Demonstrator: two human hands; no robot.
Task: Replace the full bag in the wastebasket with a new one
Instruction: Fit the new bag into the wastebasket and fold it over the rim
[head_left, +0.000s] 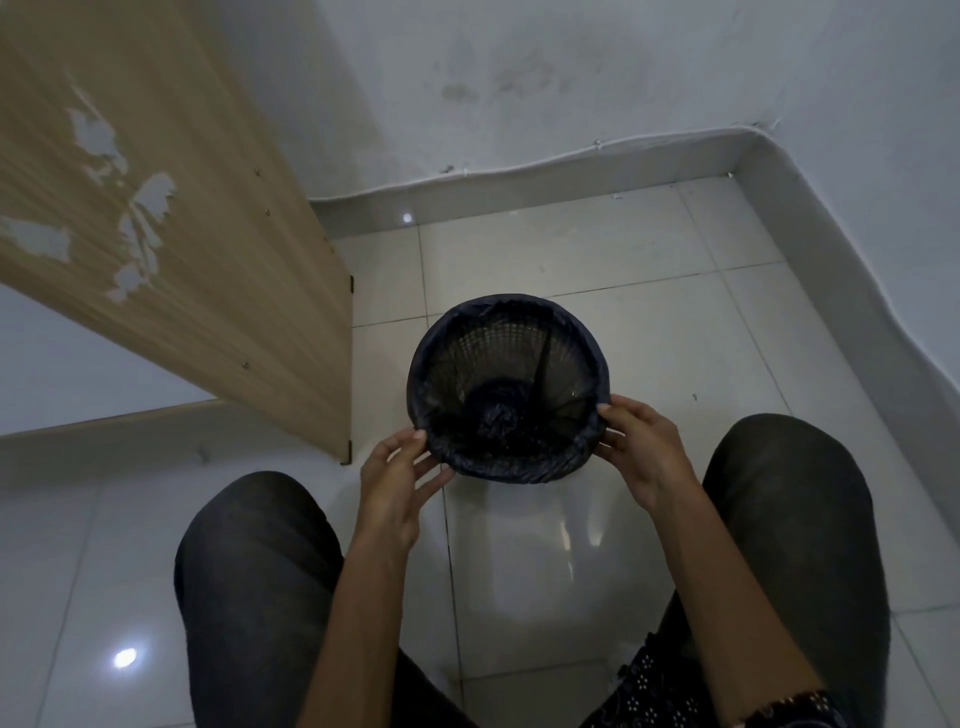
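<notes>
A small round mesh wastebasket (498, 345) stands on the tiled floor in front of my knees. A thin dark bag (511, 465) lines it, folded over the rim all round, with its bottom bunched at the basket's base. My left hand (397, 480) pinches the bag's folded edge at the near-left rim. My right hand (641, 449) holds the bag's edge at the right rim. Both hands touch the bag at the rim.
A wooden cabinet side panel (171, 208) with peeling veneer rises at the left, close to the basket. White walls with a skirting (519, 192) enclose the corner behind and to the right. My knees in dark trousers flank the basket on the glossy tiles.
</notes>
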